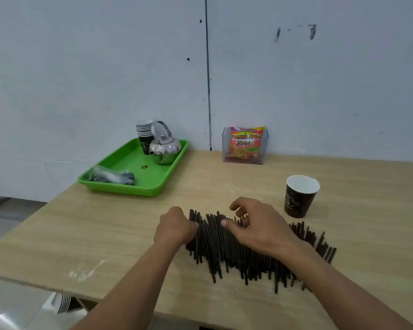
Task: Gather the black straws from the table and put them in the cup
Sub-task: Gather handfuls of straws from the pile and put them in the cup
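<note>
Many black straws lie side by side in a wide spread on the wooden table, close to its front edge. My left hand rests against the left end of the spread, fingers curled onto the outermost straws. My right hand lies on top of the middle of the spread, palm down, fingers bent and apart, thumb pointing left. Whether either hand truly grips straws is hidden. A dark paper cup with a white inside stands upright and empty behind the straws, to the right of my right hand.
A green tray at the back left holds a steel kettle, a stack of paper cups and a plastic bag. A clear holder with a snack packet stands against the wall. More cups lie below the table edge.
</note>
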